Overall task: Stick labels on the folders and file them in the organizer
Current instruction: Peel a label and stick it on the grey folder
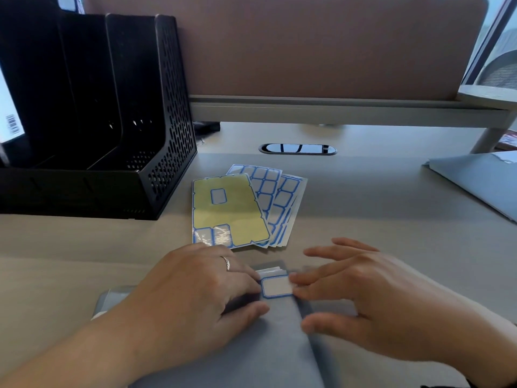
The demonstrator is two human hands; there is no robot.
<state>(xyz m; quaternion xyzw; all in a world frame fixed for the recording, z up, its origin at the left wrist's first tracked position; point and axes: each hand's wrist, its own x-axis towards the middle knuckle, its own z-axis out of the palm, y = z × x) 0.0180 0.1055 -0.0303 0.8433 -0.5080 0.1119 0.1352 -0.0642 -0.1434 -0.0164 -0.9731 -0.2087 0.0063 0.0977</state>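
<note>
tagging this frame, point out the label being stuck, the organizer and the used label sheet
label (276,287): head view, on its white middle
organizer (170,113): head view, on its perforated right wall
used sheet (237,217): head view, on its bare yellow backing

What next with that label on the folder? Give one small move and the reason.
Probably smooth the label flat with the fingertips. It lies on the grey folder between the left hand and right hand, which touch its edges, and its far edge looks slightly lifted. The organizer comes afterwards.
</note>
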